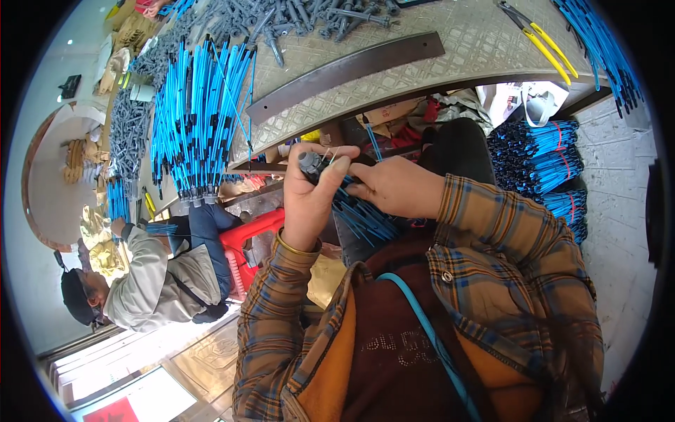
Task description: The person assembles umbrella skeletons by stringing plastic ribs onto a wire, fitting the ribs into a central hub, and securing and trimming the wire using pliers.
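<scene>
My left hand (309, 193) is closed around a grey plastic fitting (308, 162), whose round end shows between thumb and fingers. A thin pale strand (335, 152) sticks up beside the thumb. Close against it, my right hand (399, 186) has its fingers pressed together; what they pinch is hidden. Below both hands, over my lap, lies a bunch of thin blue rods (369, 219) with dark parts. I cannot tell whether these rods join the fitting.
On the patterned table (320, 95) lie a dark metal bar (348, 74), yellow-handled pliers (540, 43), heaped grey fittings (295, 17) and blue rods (200, 105). Tied blue bundles (545, 158) are stacked at right. Another person (151, 274) sits at left by a red stool (246, 250).
</scene>
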A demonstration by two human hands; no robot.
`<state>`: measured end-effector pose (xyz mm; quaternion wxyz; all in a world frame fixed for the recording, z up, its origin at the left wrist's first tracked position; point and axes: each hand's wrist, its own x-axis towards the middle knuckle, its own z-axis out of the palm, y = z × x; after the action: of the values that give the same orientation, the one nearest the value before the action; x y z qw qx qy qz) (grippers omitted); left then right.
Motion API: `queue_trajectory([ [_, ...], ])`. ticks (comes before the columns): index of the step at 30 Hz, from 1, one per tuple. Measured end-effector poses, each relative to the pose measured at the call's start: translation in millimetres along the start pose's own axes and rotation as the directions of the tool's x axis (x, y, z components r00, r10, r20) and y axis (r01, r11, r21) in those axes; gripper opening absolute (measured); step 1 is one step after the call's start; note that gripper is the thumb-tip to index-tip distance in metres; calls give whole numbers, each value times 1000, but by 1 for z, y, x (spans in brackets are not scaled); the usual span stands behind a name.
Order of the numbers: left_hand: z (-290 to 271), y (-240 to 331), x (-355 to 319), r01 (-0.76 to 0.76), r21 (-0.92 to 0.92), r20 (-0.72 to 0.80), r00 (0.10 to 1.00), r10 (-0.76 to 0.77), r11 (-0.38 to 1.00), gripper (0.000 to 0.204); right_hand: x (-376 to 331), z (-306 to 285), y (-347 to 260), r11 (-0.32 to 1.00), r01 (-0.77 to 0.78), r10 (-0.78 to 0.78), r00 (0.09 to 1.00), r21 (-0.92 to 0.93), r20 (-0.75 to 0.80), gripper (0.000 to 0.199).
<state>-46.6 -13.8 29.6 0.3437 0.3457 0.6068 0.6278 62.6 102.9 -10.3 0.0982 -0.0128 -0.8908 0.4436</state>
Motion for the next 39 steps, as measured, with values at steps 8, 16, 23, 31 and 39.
queue_trajectory([
  [8,13,0,-6,-62,74,-86,994,69,995,7,-7,-13,-9,998,23,-15,993,-63,118,28],
  [16,17,19,-2,-182,196,-90,975,202,964,6,-9,-44,-19,962,50,2,981,-268,193,28],
  [23,15,17,-10,-221,324,-50,967,250,920,11,10,-63,-24,837,459,-528,819,-298,-224,26],
  [31,21,2,10,-103,264,30,995,98,959,14,14,-73,-5,667,558,-686,719,-493,-115,12],
  [39,27,-3,37,-241,481,66,969,239,843,13,21,-48,1,982,187,-180,885,-27,-430,14],
])
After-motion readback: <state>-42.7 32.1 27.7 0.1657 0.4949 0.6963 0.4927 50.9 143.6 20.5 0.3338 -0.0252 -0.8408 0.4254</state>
